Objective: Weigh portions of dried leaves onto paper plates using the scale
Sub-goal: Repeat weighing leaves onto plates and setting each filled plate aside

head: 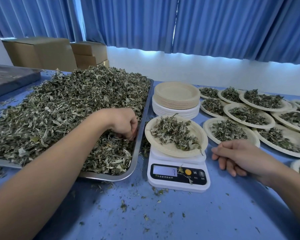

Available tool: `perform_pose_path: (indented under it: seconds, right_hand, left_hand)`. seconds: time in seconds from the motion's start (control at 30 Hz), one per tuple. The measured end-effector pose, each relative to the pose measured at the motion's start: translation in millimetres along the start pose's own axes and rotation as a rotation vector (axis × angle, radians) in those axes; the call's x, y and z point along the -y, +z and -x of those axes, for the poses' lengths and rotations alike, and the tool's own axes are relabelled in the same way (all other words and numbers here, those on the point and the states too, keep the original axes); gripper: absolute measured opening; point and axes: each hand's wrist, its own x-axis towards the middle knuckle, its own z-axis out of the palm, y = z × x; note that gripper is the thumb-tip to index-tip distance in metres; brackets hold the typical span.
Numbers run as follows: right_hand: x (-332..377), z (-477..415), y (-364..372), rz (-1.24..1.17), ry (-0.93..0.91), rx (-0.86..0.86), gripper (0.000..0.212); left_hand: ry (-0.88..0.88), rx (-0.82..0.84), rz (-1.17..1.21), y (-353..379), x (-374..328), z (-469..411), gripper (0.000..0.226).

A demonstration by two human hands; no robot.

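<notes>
dried leaves [68, 104] are heaped in a wide metal tray [143, 118] on the left of the blue table [189, 219], and a smaller portion lies on the paper plate [164, 149] that is set on the white scale [178, 177] just beside the tray. the left hand [124, 124] is sunk into the heap at the tray's right edge, its fingers [131, 134] curled down and closed round a pinch of leaf. the right hand [239, 156] is rested on the table just right of the scale, fingers loosely bent, nothing held. behind the scale a stack of empty plates [177, 96] is kept, and filled plates [249, 116] are spread overlapping to the right.

the leaves are judged to be very light, brittle and loose: they will crumble if squeezed and shed as they are carried, as is suggested by the crumbs [123, 206] scattered over the table and on the scale's face. small pinches are best taken loosely with the fingertips and let fall over the middle of the plate, so that the reading can be topped up by degrees. the plate is thin and will probably flex; once the portion is done it should be lifted by opposite sides of the rim, or supported from beneath, and kept level. it overhangs the scale's platform, so a nudge at its edge could tip it.
</notes>
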Motion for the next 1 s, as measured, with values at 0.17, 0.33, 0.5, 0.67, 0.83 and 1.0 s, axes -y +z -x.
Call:
perform_pose_path:
  seconds: [0.17,0.33,0.5,0.67,0.83,1.0]
  right_hand:
    - [2.5,1.1,2.0,0.005,0.004,-0.010,0.031]
    - [3.9,3.1,2.2,0.013,0.006,-0.012,0.031]
    - [7.7,1.5,8.9,-0.056,-0.030,-0.116,0.044]
    - [20.9,-3.1,21.4,-0.157,-0.148,-0.243,0.040]
    - [35.0,1.2,25.1,-0.216,-0.107,-0.225,0.028]
    - [40.3,7.0,16.7,-0.248,0.036,-0.261,0.022]
  left_hand:
    - [0.023,-0.006,-0.047,-4.2,-3.1,5.8,0.010]
    - [-0.025,0.037,-0.147,-22.4,1.8,25.5,0.030]
    - [0.059,-0.070,-0.067,-10.1,-10.9,23.1,0.007]
    - [0.117,-0.379,0.192,-0.9,-38.4,15.1,0.035]
    - [0.100,-0.362,0.138,6.3,-52.5,14.2,0.026]
    - [0.057,-0.346,0.116,14.4,-76.7,7.3,0.019]
